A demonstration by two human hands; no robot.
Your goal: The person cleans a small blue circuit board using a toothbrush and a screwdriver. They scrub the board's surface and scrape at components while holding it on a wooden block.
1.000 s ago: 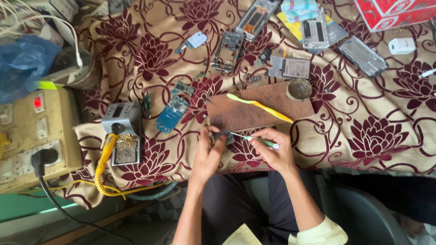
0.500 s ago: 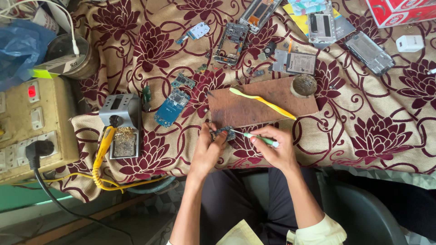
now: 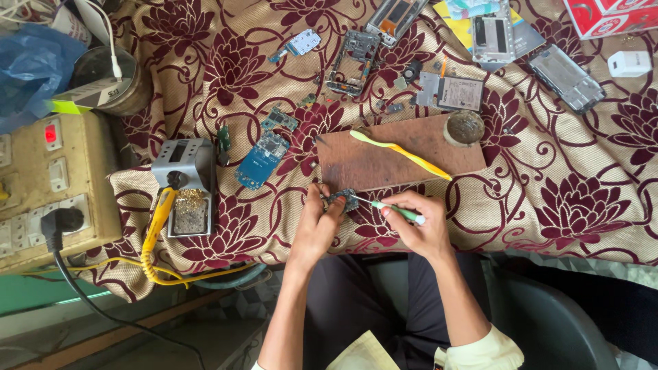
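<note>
Head view: the left hand [image 3: 314,229] pinches a small circuit board [image 3: 340,199] by its edges, held just in front of the wooden board [image 3: 384,161] at the near edge of the desk [image 3: 582,199]. The right hand [image 3: 418,229] has its grip pressed round a green-handled screwdriver [image 3: 394,210], tip touching the circuit board.

The circuit board looks light, thin and stiff, probably brittle, with fine parts on its face; an edge grip seems safest, and a light touch with the tip. A yellow toothbrush [image 3: 401,152] lies across the wooden board. Left of the wooden board lie a blue circuit board [image 3: 260,159] and a soldering stand [image 3: 184,185].
</note>
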